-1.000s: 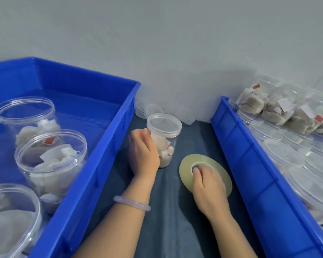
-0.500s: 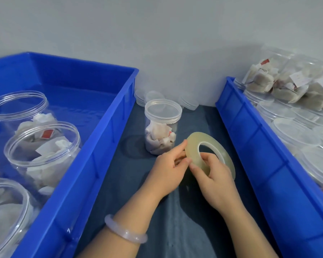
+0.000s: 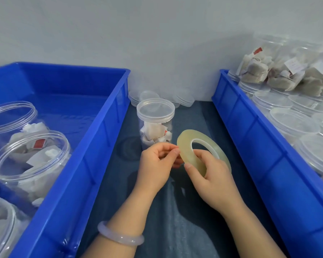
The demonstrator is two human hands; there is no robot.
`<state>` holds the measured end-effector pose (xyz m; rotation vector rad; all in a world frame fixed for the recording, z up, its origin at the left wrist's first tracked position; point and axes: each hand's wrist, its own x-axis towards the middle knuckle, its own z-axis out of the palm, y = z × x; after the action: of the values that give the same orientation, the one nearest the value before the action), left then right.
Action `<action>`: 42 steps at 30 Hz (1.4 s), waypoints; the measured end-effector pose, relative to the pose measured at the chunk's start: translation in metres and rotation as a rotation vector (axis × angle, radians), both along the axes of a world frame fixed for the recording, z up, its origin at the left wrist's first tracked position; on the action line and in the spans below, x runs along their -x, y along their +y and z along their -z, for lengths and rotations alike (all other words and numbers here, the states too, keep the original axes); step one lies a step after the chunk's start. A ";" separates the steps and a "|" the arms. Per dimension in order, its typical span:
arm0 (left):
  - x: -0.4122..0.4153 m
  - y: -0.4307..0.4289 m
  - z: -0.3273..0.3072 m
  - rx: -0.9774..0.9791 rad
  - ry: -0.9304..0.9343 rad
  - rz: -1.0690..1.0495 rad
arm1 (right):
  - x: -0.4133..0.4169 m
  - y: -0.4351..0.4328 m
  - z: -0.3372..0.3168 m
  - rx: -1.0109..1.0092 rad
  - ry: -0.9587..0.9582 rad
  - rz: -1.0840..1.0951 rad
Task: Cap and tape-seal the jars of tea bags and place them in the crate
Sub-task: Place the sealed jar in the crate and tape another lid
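— Where's the jar?

— I see the jar point(image 3: 155, 125) standing upright on the surface point(image 3: 175, 229), lid on, tea bags inside. It's outside both crates: one crate point(image 3: 93, 146) just left of it, the other crate point(image 3: 250, 136) well to its right.

— And the hands?

— Both are in front of the jar, lifted off the surface. My right hand point(image 3: 213, 177) grips the roll point(image 3: 186, 150) tilted on edge, thumb across its face. My left hand point(image 3: 157, 162) pinches at the roll's rim with thumb and forefinger; I can't tell whether it has the tape end. There's a bangle point(image 3: 119, 237) on that wrist.

— Anything else near the jar?

— Loose lids point(image 3: 183, 98) lie behind it by the wall. Open jars point(image 3: 30, 161) of tea bags stand in the crate to its left; lidded jars point(image 3: 291, 123) fill the one to its right.
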<state>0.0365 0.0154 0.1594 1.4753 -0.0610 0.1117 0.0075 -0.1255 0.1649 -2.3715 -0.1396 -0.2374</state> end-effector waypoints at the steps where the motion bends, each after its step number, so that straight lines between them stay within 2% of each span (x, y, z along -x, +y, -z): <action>1: 0.000 0.000 0.000 -0.024 0.012 0.005 | 0.000 0.000 0.000 0.015 0.005 0.000; 5: 0.001 -0.002 0.002 -0.118 0.041 0.092 | 0.000 0.005 0.002 0.032 -0.012 0.046; 10: 0.003 0.000 -0.002 0.032 0.009 0.061 | 0.000 0.007 0.002 -0.067 -0.058 0.087; 14: 0.003 0.000 -0.005 0.038 -0.035 0.037 | 0.002 0.004 0.004 -0.116 -0.084 0.090; 18: 0.005 0.000 -0.004 -0.103 -0.109 -0.053 | 0.000 0.005 0.004 -0.111 -0.096 0.073; 23: 0.004 0.000 -0.003 -0.201 -0.125 -0.068 | -0.002 0.009 0.005 -0.116 -0.107 0.092; 31: 0.000 0.001 -0.004 0.039 -0.049 0.025 | -0.007 0.009 0.000 0.005 -0.109 0.076; 36: 0.001 0.003 0.000 -0.131 -0.073 -0.039 | -0.009 0.004 -0.008 0.159 -0.020 -0.134; 38: 0.002 0.002 -0.002 -0.137 -0.112 -0.046 | -0.015 0.002 -0.017 0.214 0.006 -0.177; 42: 0.002 0.002 -0.009 -0.114 -0.266 -0.204 | -0.034 -0.002 -0.057 0.153 0.241 -0.272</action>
<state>0.0347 0.0172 0.1687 1.5709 -0.1342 0.4766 0.0414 -0.1277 0.2221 -2.4758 -0.3732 0.1945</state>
